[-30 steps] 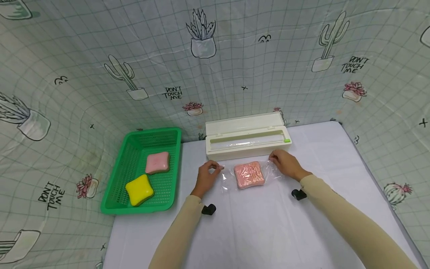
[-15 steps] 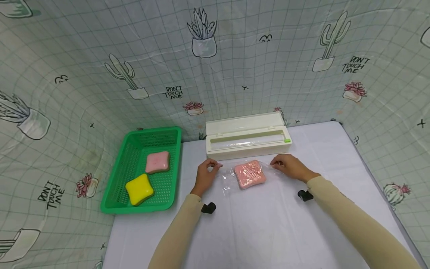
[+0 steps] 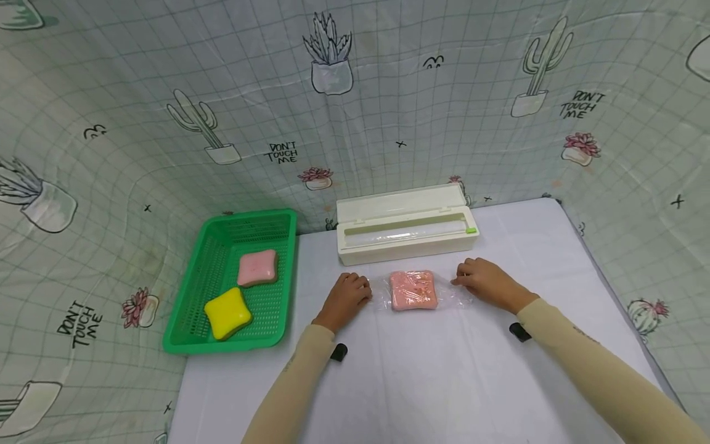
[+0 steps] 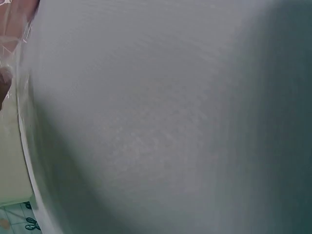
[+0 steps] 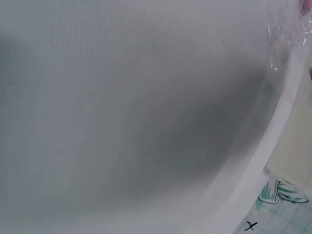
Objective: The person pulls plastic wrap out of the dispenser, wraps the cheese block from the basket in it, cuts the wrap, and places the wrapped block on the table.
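Observation:
Lying on the white tabletop is a pink sponge (image 3: 413, 290) under clear plastic wrap (image 3: 381, 293), which spreads past it on both sides. My left hand (image 3: 341, 302) is at the wrap's left end, fingers curled down over its edge. In the left wrist view a fingertip (image 4: 5, 80) shows against the shiny wrap. The right hand (image 3: 489, 282) pinches the wrap's right end between thumb and fingers. Only a corner of the wrap (image 5: 285, 39) shows in the right wrist view; most of that hand is out of frame.
Behind the sponge stands a white plastic-wrap dispenser (image 3: 407, 251), lid raised, with a roll inside and a green slider (image 3: 471, 230). To the left, a green basket (image 3: 285, 308) holds another pink sponge (image 3: 257, 268) and a yellow sponge (image 3: 228, 313). A patterned curtain (image 3: 388, 111) surrounds the table.
My left hand has turned knuckles-up and dropped slightly toward me. The right hand has moved right and nearer. The wrapped sponge has straightened and lies flatter.

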Demonstrator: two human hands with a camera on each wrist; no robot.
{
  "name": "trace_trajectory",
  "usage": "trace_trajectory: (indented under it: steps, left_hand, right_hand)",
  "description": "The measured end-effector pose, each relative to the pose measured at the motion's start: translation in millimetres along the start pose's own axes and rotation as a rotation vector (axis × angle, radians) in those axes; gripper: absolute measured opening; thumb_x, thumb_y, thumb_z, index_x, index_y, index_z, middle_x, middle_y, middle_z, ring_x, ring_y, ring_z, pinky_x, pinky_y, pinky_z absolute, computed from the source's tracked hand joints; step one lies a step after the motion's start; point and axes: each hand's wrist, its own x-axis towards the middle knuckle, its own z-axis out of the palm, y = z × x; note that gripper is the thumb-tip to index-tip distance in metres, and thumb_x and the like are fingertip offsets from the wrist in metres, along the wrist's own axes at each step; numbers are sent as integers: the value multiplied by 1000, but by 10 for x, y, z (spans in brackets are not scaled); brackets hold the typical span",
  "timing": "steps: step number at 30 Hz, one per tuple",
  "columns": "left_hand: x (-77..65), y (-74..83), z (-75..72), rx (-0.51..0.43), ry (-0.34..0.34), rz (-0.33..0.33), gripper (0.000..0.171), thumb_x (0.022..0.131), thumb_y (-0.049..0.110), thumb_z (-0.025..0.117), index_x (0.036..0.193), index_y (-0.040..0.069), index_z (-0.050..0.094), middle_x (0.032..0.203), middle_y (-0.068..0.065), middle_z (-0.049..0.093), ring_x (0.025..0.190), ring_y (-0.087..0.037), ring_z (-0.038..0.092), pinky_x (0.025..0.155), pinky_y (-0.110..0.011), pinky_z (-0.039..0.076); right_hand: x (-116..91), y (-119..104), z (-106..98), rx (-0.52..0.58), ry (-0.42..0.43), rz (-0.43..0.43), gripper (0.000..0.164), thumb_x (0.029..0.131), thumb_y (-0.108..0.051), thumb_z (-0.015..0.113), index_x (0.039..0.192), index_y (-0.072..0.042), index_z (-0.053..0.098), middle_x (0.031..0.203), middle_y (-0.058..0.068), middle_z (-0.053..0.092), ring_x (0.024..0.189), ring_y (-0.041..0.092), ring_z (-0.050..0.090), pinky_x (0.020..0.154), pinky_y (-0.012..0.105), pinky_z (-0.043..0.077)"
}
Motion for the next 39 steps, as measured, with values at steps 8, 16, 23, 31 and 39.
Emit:
trace_trajectory:
  steps: [8, 16, 23, 31, 39]
  left_hand:
    - [20, 46, -82, -123, -137, -118, 14, 101, 26, 75, 110, 21, 84, 109, 4, 74, 103, -16, 63, 99, -37, 48]
    - [-3, 116, -219, -696, 34, -649, 14, 100, 9, 71, 107, 3, 82, 103, -9, 75, 94, -24, 64, 85, -39, 51]
    - [124, 430, -261, -393, 232, -507, 10, 93, 9, 80, 103, 7, 81, 101, -5, 70, 98, -25, 64, 87, -42, 49]
    - [360, 1133, -113, -3, 12, -37, 32, 93, 37, 82, 122, 26, 74, 120, 7, 68, 115, -13, 62, 101, -32, 48]
    - [441, 1496, 105, 215, -88, -7, 53, 87, 60, 82, 128, 29, 68, 124, 8, 61, 116, -12, 55, 101, -29, 44]
  right_hand:
    - [-32, -59, 11, -99, -81, 13, 28, 81, 6, 85, 104, -10, 82, 95, 3, 68, 88, 21, 63, 75, 37, 56]
    - [-88, -41, -66, -41, -53, 61, 28, 78, 7, 87, 102, -6, 82, 95, 5, 71, 88, 23, 65, 81, 42, 57]
    - [-133, -69, -37, 80, -24, 96, 35, 75, 9, 88, 107, -5, 81, 94, 2, 74, 87, 20, 64, 75, 39, 56]
    - [-110, -238, -93, 277, -75, 241, 39, 83, 6, 81, 119, -7, 79, 87, -10, 68, 84, 13, 59, 75, 33, 53]
    - [-114, -494, -161, 530, -102, 346, 33, 88, 7, 73, 114, -12, 81, 95, -11, 71, 89, 8, 61, 80, 34, 54]
